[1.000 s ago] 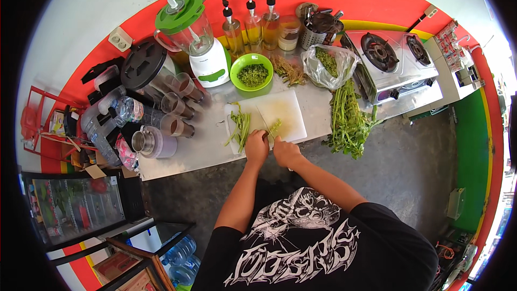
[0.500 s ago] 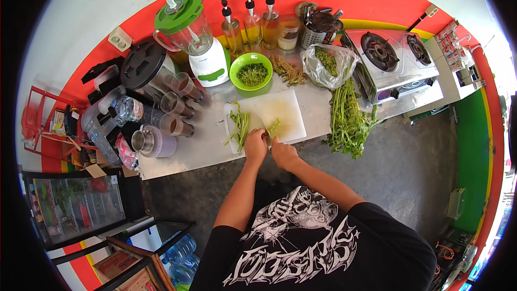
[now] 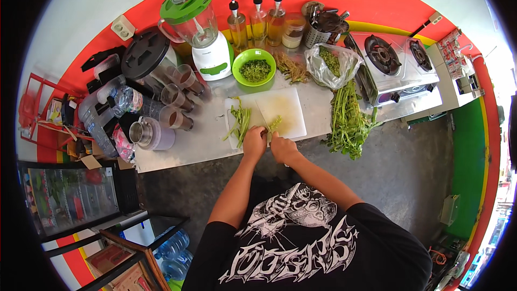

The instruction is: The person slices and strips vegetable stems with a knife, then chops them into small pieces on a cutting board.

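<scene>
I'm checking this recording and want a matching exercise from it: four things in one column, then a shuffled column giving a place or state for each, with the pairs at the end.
Things
1. Green bowl
2. Leafy bunch
3. Blender
4. Loose stalks

Places and states
A. Topped with a green lid
B. Lying on the left part of the white cutting board
C. Holding chopped greens
D. Hanging over the front edge of the metal counter, right of the board

Right pairs
1-C
2-D
3-A
4-B
</scene>
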A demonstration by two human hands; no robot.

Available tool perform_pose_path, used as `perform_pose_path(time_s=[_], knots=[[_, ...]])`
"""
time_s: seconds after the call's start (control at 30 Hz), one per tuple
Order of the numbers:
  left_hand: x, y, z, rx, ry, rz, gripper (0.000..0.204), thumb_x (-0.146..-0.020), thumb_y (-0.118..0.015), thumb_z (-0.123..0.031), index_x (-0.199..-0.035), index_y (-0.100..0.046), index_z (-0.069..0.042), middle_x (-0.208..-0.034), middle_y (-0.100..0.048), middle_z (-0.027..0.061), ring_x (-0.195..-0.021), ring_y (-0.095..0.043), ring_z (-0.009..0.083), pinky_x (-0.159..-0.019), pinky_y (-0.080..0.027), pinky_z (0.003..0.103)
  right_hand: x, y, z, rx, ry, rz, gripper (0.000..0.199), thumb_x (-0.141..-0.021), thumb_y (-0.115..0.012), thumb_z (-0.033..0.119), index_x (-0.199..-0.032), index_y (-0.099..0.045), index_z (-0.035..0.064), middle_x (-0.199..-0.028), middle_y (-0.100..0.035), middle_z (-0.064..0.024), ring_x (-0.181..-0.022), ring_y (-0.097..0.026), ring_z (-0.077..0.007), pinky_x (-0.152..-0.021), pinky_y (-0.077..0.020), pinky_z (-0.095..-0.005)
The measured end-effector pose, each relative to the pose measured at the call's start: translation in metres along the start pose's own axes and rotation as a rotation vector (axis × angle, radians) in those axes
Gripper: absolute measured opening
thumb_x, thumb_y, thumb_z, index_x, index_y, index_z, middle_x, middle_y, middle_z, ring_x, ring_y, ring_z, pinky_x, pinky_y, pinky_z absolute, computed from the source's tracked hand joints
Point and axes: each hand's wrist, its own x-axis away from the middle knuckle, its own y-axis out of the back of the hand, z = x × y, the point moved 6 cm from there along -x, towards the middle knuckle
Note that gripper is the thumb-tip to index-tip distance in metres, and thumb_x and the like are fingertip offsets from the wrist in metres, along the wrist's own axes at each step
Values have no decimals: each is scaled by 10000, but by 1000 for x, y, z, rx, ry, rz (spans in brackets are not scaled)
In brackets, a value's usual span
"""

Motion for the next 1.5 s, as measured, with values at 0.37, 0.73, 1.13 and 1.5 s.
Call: perform_pose_path(time_s=[0.37,0.73,1.13,1.5], knots=[[1,1,1,57,-29,-20,31,-804,-653,-25,-831,-667,-18,-850,-636,175,-826,-626,397,-714,-496,477,-7,-4,2,6,-29,-7,278,-918,-575,142,-1103,-458,-30,-973,-701,-284,-929,-711,-432,-804,-577,-507],[1,2,-1,16,-8,-32,57,-792,-663,-15,-847,-677,-18,-855,-647,177,-827,-641,388,-726,-511,461,-15,-13,5,-12,-54,-135,252,-955,-519,153,-1130,-452,-16,-932,-711,-264,-881,-720,-421,-763,-589,-493],[-5,-16,2,-46,9,-90,51,-809,-694,-47,-845,-664,-27,-839,-640,156,-856,-629,371,-761,-505,472,-10,0,-54,3,-123,-194,314,-1017,-508,279,-1118,-428,-7,-948,-700,-278,-901,-700,-454,-788,-567,-521],[-20,-24,-17,-27,-83,-82,90,-816,-691,-67,-904,-709,-69,-877,-660,110,-870,-626,342,-773,-515,444,2,18,-53,-100,-60,-207,316,-1017,-503,304,-1094,-451,2,-926,-685,-304,-874,-684,-486,-780,-550,-548]])
